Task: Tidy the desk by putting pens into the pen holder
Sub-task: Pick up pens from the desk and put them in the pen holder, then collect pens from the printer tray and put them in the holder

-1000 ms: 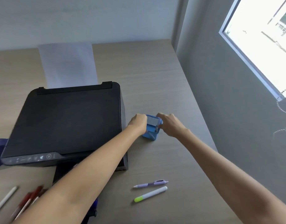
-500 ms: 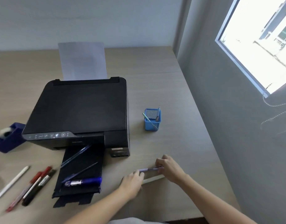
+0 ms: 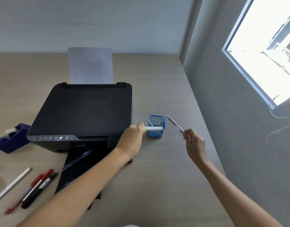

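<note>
A: Left hand (image 3: pixel 132 140)?
B: Closed on white highlighter (image 3: pixel 153 128), level across pen holder (image 3: pixel 157 128) front.
A: Right hand (image 3: pixel 194 144)?
B: Pinching purple pen (image 3: pixel 175 126), tip near holder's right rim.

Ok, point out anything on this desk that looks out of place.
Loose pens: a blue pen lies across the printer's output tray, where printouts would hit it. A white pen and red and black markers lie scattered on the desk left of the tray, far from the blue pen holder.
</note>
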A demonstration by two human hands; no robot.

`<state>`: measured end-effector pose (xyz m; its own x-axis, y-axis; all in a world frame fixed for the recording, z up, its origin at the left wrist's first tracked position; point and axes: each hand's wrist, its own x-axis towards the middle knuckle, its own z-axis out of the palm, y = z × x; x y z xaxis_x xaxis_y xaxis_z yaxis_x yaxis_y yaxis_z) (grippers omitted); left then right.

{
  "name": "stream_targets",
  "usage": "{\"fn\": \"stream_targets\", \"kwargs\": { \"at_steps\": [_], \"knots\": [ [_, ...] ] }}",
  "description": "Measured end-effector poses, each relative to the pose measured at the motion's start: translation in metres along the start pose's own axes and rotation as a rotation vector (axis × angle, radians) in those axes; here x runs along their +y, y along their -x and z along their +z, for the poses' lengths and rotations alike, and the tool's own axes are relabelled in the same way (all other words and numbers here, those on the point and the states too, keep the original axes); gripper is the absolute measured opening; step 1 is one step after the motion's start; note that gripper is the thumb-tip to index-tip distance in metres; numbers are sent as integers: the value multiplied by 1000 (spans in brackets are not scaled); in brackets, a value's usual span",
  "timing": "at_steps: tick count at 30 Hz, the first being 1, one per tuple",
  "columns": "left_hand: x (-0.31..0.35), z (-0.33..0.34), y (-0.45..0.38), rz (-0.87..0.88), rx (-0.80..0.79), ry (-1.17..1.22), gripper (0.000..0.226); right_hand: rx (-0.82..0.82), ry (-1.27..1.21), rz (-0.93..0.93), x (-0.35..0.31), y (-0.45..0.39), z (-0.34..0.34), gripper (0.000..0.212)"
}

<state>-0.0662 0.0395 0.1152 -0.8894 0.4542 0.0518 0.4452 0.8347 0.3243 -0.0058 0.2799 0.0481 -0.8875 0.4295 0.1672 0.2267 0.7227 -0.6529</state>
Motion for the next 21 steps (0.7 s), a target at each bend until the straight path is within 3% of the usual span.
{"fn": "stream_targets", "kwargs": {
  "at_steps": [2, 8, 12, 17, 21],
  "knots": [
    [5, -11, -36, -58, 32, -17, 15, -26, 34, -31, -11, -23, 4, 17],
    [25, 7, -89, -164, -260, -62, 24, -234, 207, -114, -34, -58, 33, 21],
    [30, 30, -95, -178, -314, -95, 22, -286, 237, -127, -39, -70, 44, 20],
    [38, 26, -76, -127, -278, -37, 35, -283, 197, -94, -24, -65, 45, 16],
    [17, 11, -6, 31, -102, 277, 29, -126, 129, -148, -19, -29, 44, 34]
  ]
}}
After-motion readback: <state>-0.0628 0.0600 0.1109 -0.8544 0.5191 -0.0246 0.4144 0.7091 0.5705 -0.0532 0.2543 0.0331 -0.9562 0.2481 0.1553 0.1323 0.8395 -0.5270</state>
